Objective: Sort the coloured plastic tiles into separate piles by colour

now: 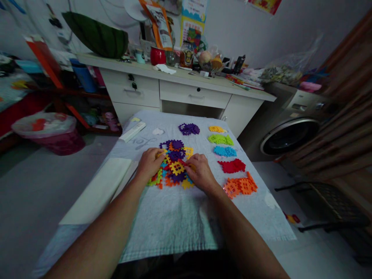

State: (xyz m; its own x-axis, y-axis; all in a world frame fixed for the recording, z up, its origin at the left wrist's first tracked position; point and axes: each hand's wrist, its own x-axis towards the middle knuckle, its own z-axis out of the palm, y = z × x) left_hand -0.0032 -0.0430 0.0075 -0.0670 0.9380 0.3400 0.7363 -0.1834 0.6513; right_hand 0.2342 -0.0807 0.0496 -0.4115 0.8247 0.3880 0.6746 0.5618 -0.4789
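A mixed pile of notched plastic interlocking pieces [177, 167] lies in the middle of the cloth-covered table, in purple, yellow, orange, green, blue and red. At its left edge my left hand [148, 164] is closed, with a yellow interlocking piece [162, 152] at its fingertips. My right hand [200, 171] reaches in from the right, fingers pinched on a red interlocking piece [182, 162]. Sorted heaps lie apart: purple pieces [189, 129] behind the pile, and yellow [216, 129], green [221, 139], blue [224, 151], red [233, 166] and orange pieces [240, 185] down the right side.
A pale cloth [209, 217] covers the table, with a long white box [132, 131] at its back left. Behind stands a white desk [194, 95] bearing a watermelon piece [97, 35] and jars. A washing machine [286, 120] and a chair [328, 205] are at the right.
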